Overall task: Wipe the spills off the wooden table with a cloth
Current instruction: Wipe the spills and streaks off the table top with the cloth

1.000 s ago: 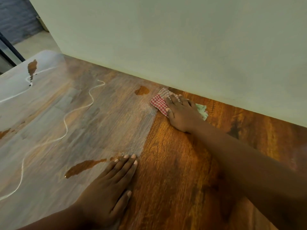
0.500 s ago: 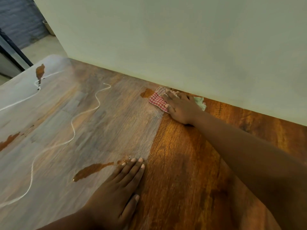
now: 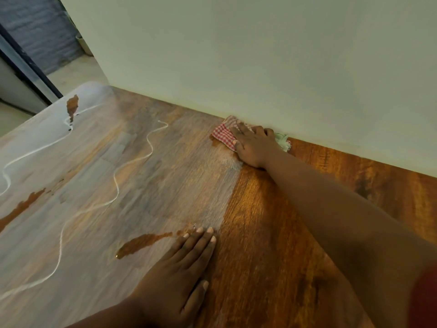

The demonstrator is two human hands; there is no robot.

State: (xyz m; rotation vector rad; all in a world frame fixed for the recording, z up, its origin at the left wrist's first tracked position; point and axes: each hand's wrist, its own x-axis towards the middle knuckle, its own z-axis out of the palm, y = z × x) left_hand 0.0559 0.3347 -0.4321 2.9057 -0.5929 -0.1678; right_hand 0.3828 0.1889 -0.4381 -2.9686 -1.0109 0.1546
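My right hand [image 3: 254, 144] presses flat on a red-and-white checked cloth [image 3: 223, 134] at the far edge of the wooden table [image 3: 272, 233], right against the wall. The cloth covers a small brown spill there; only a sliver shows at its left edge. A green corner of cloth [image 3: 282, 140] sticks out behind the hand. My left hand [image 3: 182, 273] rests flat on the table near me, fingertips touching the end of a long brown spill [image 3: 142, 243]. More brown spills lie at the far left corner [image 3: 72, 106] and at the left edge [image 3: 21, 208].
A pale wall [image 3: 260, 55] runs along the table's far edge. A thin white wavy line [image 3: 115, 185] crosses the glare-washed left half of the tabletop. Beyond the table's left corner are a floor and a dark door frame [image 3: 28, 67].
My right hand slid the cloth leftward and toward the wall, onto the small brown spill that lay beside it. My left hand stayed put on the table.
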